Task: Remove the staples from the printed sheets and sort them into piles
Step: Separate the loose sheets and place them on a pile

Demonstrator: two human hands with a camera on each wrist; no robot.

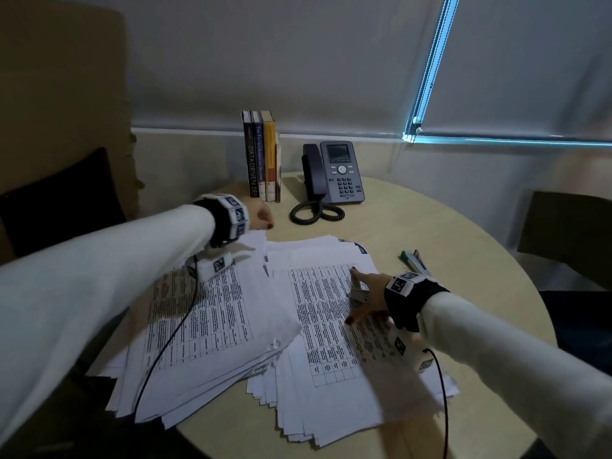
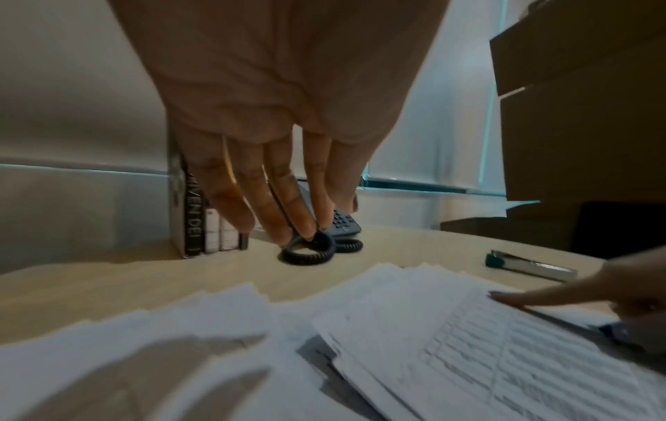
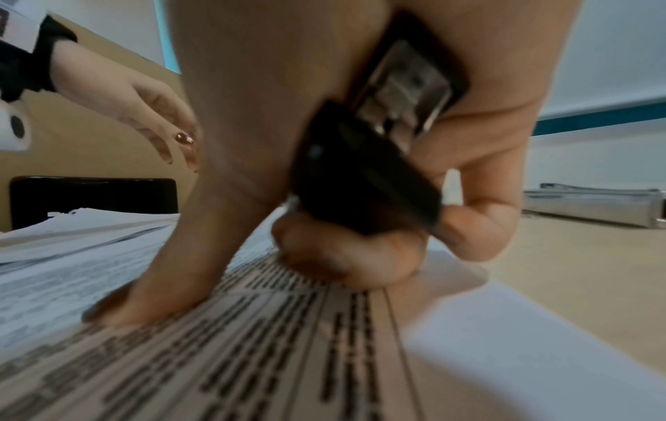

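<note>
Two piles [image 1: 205, 329] run lengthwise away; right hand [image 1: 367, 299] grips staple remover [image 3: 364, 176] (left hand [image 1: 260, 215] slack, empty)

A round, pale wooden table [image 1: 414, 223] carries two loose piles of printed sheets: the left pile [image 1: 198, 329] near its left edge, the right pile [image 1: 334, 369] beside it. Far back stand upright books [image 1: 263, 157] and a desk phone [image 1: 334, 173]; a stapler [image 1: 414, 260] lies right.

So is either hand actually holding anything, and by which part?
The right hand grips a staple remover round its black body while pressing on the sheets. The left hand holds nothing.
</note>
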